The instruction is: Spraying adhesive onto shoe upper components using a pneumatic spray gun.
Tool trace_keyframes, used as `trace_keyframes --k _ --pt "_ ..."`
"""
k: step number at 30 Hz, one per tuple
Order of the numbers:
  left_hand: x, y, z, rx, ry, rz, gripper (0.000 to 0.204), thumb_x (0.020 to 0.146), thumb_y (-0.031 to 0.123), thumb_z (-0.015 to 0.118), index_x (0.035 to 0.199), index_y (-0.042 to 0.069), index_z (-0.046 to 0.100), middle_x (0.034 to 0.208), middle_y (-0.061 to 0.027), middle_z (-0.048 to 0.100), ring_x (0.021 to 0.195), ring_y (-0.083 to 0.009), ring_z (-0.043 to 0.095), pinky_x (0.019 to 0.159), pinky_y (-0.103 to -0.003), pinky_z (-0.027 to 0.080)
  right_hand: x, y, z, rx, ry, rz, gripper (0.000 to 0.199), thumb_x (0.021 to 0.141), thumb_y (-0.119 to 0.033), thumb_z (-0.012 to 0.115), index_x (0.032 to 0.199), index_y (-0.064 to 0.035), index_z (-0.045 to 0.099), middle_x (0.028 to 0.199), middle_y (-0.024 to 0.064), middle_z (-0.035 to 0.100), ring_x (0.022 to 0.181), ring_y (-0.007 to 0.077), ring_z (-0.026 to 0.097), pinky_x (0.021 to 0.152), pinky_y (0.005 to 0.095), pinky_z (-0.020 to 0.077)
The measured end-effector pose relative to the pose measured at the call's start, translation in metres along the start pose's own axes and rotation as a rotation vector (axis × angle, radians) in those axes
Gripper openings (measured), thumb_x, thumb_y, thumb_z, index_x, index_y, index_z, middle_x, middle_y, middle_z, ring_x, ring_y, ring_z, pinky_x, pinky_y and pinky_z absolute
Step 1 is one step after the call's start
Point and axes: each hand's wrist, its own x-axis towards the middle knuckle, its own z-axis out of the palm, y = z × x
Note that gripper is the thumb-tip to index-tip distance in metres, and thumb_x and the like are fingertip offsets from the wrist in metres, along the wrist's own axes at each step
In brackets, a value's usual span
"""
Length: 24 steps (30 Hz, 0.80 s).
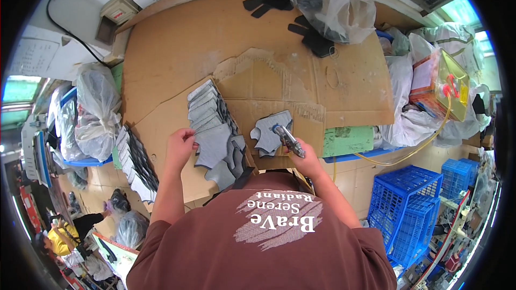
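Observation:
My right hand [306, 161] is closed round a silver spray gun [291, 142], near the table's front edge. Its nozzle lies over a small pile of grey cut pieces [265, 133], which have notched, curved outlines. My left hand [183, 145] has its fingers drawn together at the left edge of a grey cut piece [213, 144]; whether they grip that edge cannot be made out. This piece lies at the near end of a long row of overlapping grey pieces [203, 103]. More grey pieces [220, 173] fan out nearer to me, partly overlapping.
Brown cardboard [166, 37] covers the table. Black cut pieces [314, 37] and a clear plastic bag [349, 11] lie at the far side. Another row of grey pieces [134, 164] is at left. A yellow hose [424, 142] hangs at right, above blue crates [406, 188].

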Motion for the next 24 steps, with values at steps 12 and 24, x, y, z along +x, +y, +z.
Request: trace_keyframes --k 12,24 --pt "0.038 -0.011 0.152 0.644 -0.177 0.497 0.019 0.071 0.003 0.054 0.089 -0.004 0.057 0.091 -0.0233 0.057 0.089 -0.0382 0.053 0.078 -0.043 0.043 0.008 -0.003 0.019 -0.027 0.021 -0.004 0.011 0.071 -0.002 0.05 0.082 -0.0019 0.053 0.066 0.0098 0.052 0.062 0.0183 0.047 0.06 0.0311 0.0399" --pt "0.049 -0.017 0.163 0.571 -0.078 0.598 0.013 0.071 0.002 0.053 0.082 -0.003 0.058 0.08 -0.0219 0.058 0.082 -0.038 0.055 0.074 -0.043 0.044 0.011 0.003 0.018 0.007 0.089 0.009 0.011 0.072 -0.003 0.052 0.082 -0.0011 0.052 0.065 0.0096 0.051 0.059 0.0173 0.046 0.057 0.0324 0.0399"
